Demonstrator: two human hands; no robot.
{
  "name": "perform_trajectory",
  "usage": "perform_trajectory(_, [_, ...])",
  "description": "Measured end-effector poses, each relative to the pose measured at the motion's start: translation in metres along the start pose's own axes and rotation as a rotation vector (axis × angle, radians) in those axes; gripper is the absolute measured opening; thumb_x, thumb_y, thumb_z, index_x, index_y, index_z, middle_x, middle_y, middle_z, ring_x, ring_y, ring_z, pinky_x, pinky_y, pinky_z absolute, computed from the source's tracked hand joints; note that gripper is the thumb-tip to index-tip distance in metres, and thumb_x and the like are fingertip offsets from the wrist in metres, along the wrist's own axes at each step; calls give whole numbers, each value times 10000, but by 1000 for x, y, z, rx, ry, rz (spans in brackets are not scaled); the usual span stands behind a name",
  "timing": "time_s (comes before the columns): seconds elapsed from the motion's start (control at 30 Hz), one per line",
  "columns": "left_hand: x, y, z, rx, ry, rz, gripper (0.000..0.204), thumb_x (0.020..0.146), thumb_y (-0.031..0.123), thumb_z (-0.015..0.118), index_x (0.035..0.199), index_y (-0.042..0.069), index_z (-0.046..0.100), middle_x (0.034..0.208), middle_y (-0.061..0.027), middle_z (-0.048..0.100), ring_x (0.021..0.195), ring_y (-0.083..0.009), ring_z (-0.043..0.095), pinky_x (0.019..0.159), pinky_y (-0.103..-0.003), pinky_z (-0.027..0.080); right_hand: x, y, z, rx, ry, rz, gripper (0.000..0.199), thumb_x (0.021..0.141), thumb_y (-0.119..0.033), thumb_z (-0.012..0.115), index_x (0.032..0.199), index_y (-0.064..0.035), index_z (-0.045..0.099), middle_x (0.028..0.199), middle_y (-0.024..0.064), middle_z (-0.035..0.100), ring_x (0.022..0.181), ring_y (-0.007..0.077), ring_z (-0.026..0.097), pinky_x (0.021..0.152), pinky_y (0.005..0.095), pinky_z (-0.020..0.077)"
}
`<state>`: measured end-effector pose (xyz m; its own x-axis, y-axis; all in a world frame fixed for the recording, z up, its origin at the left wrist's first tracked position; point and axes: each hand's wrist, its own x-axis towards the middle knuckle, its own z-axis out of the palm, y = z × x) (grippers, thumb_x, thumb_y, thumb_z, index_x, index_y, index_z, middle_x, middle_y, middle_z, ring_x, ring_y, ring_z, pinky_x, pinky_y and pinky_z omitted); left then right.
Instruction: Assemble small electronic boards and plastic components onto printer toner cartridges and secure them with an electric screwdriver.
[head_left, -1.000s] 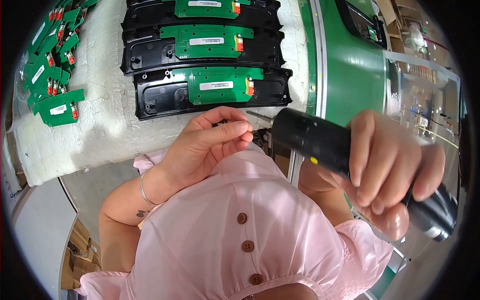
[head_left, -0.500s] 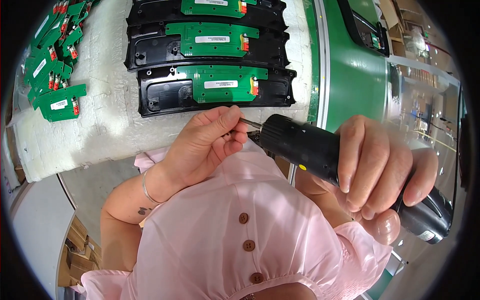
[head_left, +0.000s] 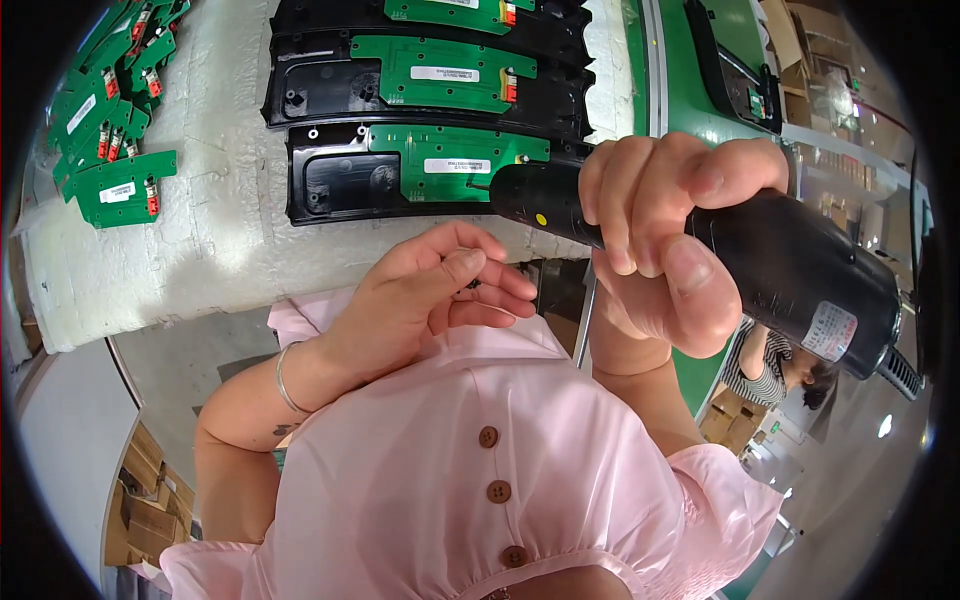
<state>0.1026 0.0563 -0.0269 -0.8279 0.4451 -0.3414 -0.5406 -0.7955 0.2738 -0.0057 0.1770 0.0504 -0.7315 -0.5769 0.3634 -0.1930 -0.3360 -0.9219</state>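
My right hand [head_left: 665, 235] is wrapped round a black electric screwdriver [head_left: 800, 260], held level, its bit pointing left. The bit's thin tip shows in front of the nearest green circuit board [head_left: 425, 180]; whether it touches the board I cannot tell. That board lies on a black curved plastic panel [head_left: 335, 195], and the tool covers their right end. Just below the panel, my left hand [head_left: 420, 290] is loosely curled, palm turned up. A few tiny dark pieces, apparently screws [head_left: 472, 286], sit among its fingers.
More black panels with boards [head_left: 440, 75] lie in rows behind the nearest one on a pale wrapped surface [head_left: 200, 260]. A pile of loose circuit boards [head_left: 120, 190] is at the left. Beyond a metal rail at right is a green surface [head_left: 690, 60]. Another person [head_left: 760, 365] shows at lower right.
My right hand has swung the screwdriver up and left, bringing its bit from my left fingertips to over the board. My left fingers have loosened and dropped slightly. The panels appear slightly shifted in view.
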Motion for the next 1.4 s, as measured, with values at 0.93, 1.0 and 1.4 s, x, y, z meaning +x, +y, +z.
perform_trajectory(0.93, [-3, 3, -11, -311, -15, 114, 191, 887, 203, 533, 982, 46, 584, 863, -45, 618, 772, -101, 597, 696, -192, 495, 7, -44, 3, 251, -253, -128, 248, 661, -19, 640, 807, -122, 468, 529, -49, 536, 455, 50, 528, 513, 161, 428])
perform_trajectory(1.0, [-4, 1, -13, -283, -19, 97, 237, 895, 241, 513, 992, 34, 577, 893, -63, 615, 801, -123, 598, 728, -208, 493, 10, -41, 2, 260, -309, -131, 255, 669, -24, 642, 824, -122, 466, 531, -50, 537, 465, 48, 532, 514, 162, 427])
perform_trajectory(1.4, [-16, 2, -8, -78, 25, 40, 293, 939, 223, 395, 1095, -11, 477, 1023, -160, 576, 929, -245, 588, 836, -310, 472, 13, 6, 26, -9, -56, 65, 288, 677, -100, 460, 959, -97, 401, 576, -28, 402, 466, 91, 369, 531, 275, 339])
